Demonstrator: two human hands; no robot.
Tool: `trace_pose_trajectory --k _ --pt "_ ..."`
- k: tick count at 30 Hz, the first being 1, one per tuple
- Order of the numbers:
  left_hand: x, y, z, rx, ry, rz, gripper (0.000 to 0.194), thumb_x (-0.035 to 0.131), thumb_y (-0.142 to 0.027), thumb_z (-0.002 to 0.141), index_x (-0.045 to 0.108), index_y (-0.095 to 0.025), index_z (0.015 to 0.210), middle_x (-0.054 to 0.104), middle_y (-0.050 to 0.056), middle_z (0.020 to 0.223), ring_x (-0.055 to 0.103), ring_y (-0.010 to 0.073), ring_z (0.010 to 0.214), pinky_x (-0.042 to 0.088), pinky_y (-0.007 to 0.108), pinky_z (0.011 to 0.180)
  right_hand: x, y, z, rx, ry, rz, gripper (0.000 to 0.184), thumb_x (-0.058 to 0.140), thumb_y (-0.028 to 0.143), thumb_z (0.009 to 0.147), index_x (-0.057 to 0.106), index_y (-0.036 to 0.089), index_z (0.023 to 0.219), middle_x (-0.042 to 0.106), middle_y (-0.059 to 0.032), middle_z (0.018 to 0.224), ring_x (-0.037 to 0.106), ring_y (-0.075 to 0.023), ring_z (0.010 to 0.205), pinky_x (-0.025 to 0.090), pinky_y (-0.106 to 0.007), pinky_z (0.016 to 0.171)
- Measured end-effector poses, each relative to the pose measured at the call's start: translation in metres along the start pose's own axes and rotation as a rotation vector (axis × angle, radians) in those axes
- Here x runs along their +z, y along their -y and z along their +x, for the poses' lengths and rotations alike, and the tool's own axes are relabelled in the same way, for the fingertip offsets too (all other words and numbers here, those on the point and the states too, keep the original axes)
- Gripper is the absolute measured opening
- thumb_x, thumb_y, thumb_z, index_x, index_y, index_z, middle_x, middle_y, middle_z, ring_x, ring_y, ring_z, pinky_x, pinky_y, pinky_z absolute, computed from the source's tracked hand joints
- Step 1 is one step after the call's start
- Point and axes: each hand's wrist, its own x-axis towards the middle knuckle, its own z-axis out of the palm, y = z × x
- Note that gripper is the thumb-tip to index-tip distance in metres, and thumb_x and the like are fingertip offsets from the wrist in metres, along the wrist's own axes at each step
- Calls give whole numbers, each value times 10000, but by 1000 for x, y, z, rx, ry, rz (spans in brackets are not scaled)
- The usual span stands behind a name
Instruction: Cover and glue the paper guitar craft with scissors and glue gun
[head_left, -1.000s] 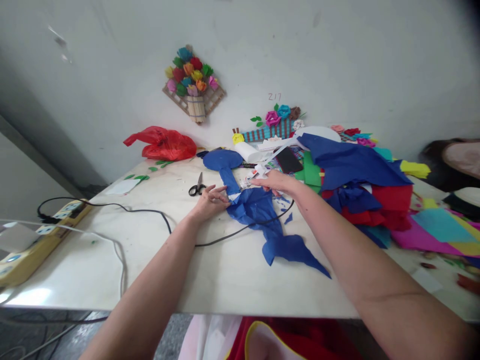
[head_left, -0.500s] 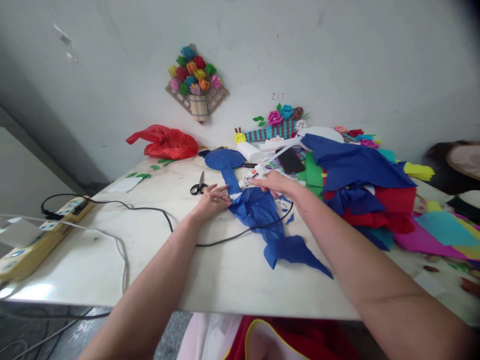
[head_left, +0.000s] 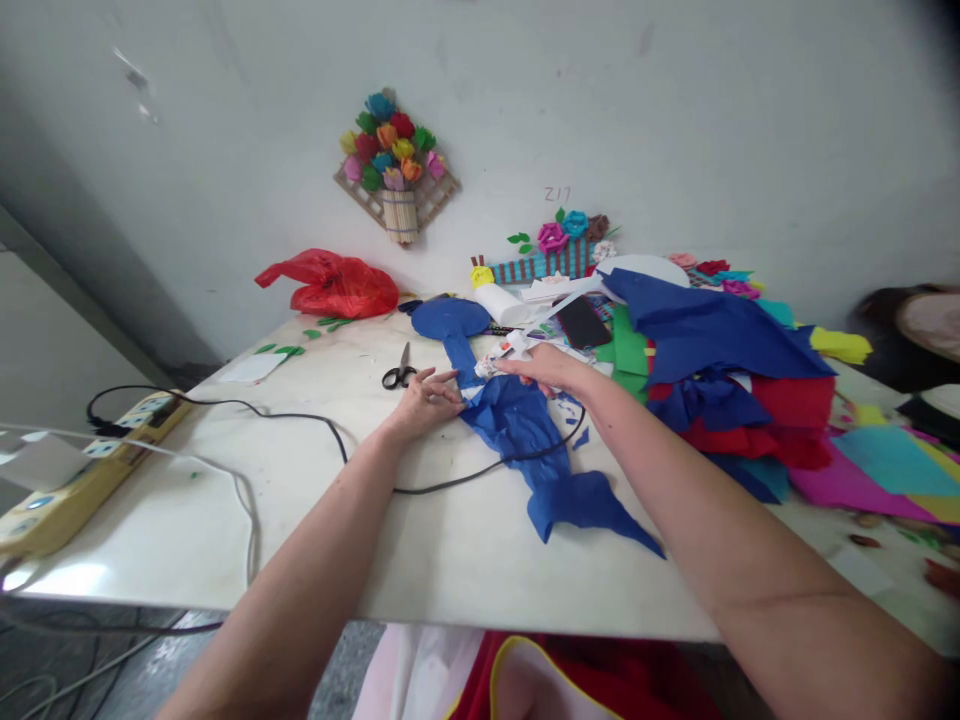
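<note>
Plain pale wall (head_left: 262,120) fills the top of the frame, and below it we see a white tabletop (head_left: 525,600). Our thing, a crumpled blue sheet (head_left: 510,415), lies on it in the middle of the frame, and its thin tail points down toward the lower right. Just above the sheet is a blue strip (head_left: 460,358), with a flat blue circle (head_left: 450,319) at its top.

Our left hand (head_left: 426,405) has its fingers a bit bent and spread, with the tips at the top left edge of the sheet. We cannot tell if they pinch it or just press. Our right hand (head_left: 544,368) is curled around a white tool (head_left: 514,345) that looks like a glue gun, close to the top of the sheet.

We think the sheet is very light and floppy, like thin paper or soft cloth. It looks easy to crease, and it might rip if we tug hard. It does not look slippery. We should hold it softly by a flat edge near the top, not by the thin tail. A black cord (head_left: 427,491) runs over it and could drag it.
</note>
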Motion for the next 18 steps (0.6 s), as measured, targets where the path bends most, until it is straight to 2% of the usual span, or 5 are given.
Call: trace_pose_trajectory --k 5,10,14,18 --pt "1 -1 0 -15 -13 -11 149 715 -341 558 621 -227 570 673 18 1067 459 254 1211 181 471 1065 1 3 -1 46 -37 -43 468 579 619 701 526 155 683 549 2 578 396 -47 311 301 -193 311" --pt "1 -2 0 -2 -6 -14 142 704 -346 573 608 -241 560 710 -18 896 483 235 1187 185 457 1065 4 8 -3 61 -40 -80 479 564 630 705 509 160 628 491 16 468 394 -64 306 294 -202 319" --pt "1 -1 0 -3 -2 -12 153 704 -355 578 606 -240 555 709 -12 898 480 238 1189 192 445 1067 10 10 -1 36 -27 -89 479 572 633 697 543 157 654 432 34 387 409 -89 305 307 -208 322" --pt "1 0 -1 -5 2 -5 139 702 -349 586 615 -240 575 709 -5 909 473 237 1196 192 443 1067 14 5 5 3 -22 -66 523 579 660 669 585 140 721 453 27 397 410 -93 306 314 -211 320"
